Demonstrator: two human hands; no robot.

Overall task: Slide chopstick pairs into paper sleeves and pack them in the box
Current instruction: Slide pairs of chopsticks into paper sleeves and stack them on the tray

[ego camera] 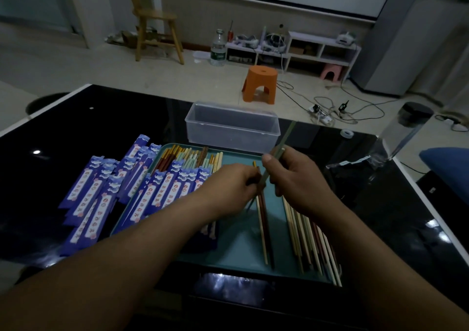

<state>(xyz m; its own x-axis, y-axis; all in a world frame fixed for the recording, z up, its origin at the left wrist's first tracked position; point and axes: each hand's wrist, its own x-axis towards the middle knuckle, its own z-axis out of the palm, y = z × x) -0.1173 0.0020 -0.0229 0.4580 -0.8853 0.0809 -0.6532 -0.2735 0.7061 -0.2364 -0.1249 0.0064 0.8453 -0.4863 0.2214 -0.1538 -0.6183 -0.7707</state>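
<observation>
Head view, near edge: both forearms reach over a teal tray (238,249). Loose chopsticks (312,242) lie in a bundle along the tray's near right side, none in a sleeve. The left hand (232,184) curls its fingers round the far end of a dark chopstick (266,229) that rests on the tray centre. The right hand (297,178) grips a green chopstick (285,139), whose tip is angled up and far. Sleeved pairs (175,188) are stacked on the tray's left half, with stick ends protruding at the far end. More purple sleeves (94,196) lie on the table left of the tray; whether they are filled cannot be determined. The clear box (232,130) stands just beyond the tray and appears empty. Assessment: sleeving is partly complete, packing is not yet started. The glossy black table (101,117) also carries a clear jar (406,130) at far right. Beyond it, the pale floor holds an orange stool (260,83), cables (355,107), a water bottle (218,49), a wooden chair (157,23) and a low shelf (322,49).
</observation>
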